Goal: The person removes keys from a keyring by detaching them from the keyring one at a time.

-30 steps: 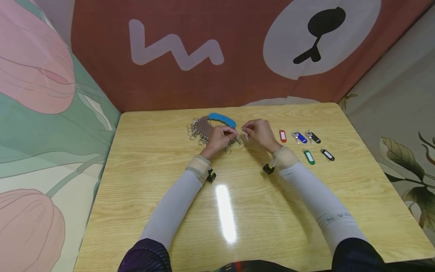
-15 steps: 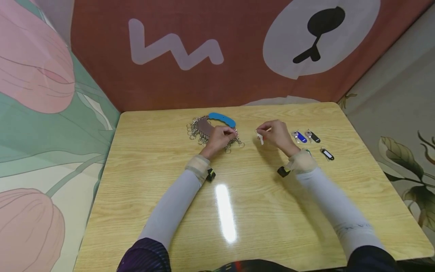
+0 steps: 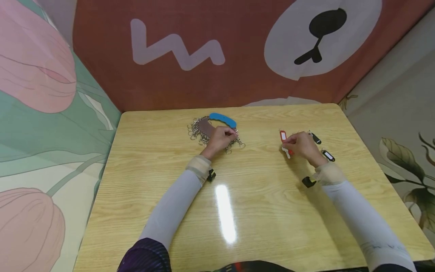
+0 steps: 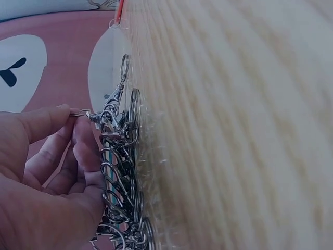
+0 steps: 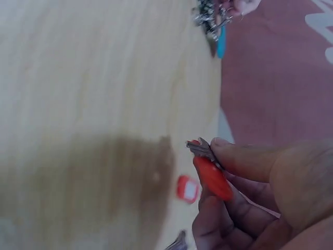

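Observation:
My left hand is at the right end of a brown, curved key holder with a blue handle and several metal clips and rings along its edge. In the left wrist view, thumb and forefinger pinch a metal split ring on one of the clips. My right hand pinches a silver key with a red key tag attached. It is over the right part of the table, close to another red tag with a white label.
Two black key tags lie around my right hand on the wooden table. Behind the table hangs a brown-red cloth backdrop, with patterned cloths at both sides.
My right hand has moved right with the key and red tag, away from the key holder, and now covers the blue and green tags. My left hand has stayed in place.

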`<state>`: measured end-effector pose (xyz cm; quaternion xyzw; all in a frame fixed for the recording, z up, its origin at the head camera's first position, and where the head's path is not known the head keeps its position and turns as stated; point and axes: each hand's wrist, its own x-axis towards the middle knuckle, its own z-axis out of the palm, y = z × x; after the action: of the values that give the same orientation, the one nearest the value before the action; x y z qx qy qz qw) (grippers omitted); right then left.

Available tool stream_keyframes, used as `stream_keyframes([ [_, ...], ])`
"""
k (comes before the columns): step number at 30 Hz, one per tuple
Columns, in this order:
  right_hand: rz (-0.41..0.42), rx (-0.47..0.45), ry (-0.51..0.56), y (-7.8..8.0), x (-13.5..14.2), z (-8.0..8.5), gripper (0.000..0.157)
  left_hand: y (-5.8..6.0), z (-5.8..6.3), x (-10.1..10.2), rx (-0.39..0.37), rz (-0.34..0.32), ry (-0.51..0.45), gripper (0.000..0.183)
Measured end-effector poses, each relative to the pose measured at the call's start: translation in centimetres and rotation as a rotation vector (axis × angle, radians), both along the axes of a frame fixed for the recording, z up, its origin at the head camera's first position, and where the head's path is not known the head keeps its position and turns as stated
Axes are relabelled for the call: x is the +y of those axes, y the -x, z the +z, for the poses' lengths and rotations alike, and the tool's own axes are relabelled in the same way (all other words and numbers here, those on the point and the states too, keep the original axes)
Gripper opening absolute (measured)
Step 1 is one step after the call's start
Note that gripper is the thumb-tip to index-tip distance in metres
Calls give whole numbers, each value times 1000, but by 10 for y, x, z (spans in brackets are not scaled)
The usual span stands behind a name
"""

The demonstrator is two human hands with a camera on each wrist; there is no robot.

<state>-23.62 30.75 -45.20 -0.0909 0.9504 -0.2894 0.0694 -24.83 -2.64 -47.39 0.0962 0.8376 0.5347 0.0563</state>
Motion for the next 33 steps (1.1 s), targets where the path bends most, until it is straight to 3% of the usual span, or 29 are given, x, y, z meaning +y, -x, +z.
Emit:
stream_keyframes([
  [7,9,0,-79,-9,19,-11,15,0,-1,1,33,-26,19,11],
  [18,73,116,-169,-17,21,-16,16,1,-6,0,59,-21,50,9],
  [25,117,202,-175,-18,10,-10,20,-8,3,-10,80,-3,37,14],
  [28,139,276,-156,-19,-2,-3,23,-15,12,-16,123,-8,124,20],
  [33,152,305,-154,-20,-26,8,37,-31,27,-29,239,24,494,45],
])
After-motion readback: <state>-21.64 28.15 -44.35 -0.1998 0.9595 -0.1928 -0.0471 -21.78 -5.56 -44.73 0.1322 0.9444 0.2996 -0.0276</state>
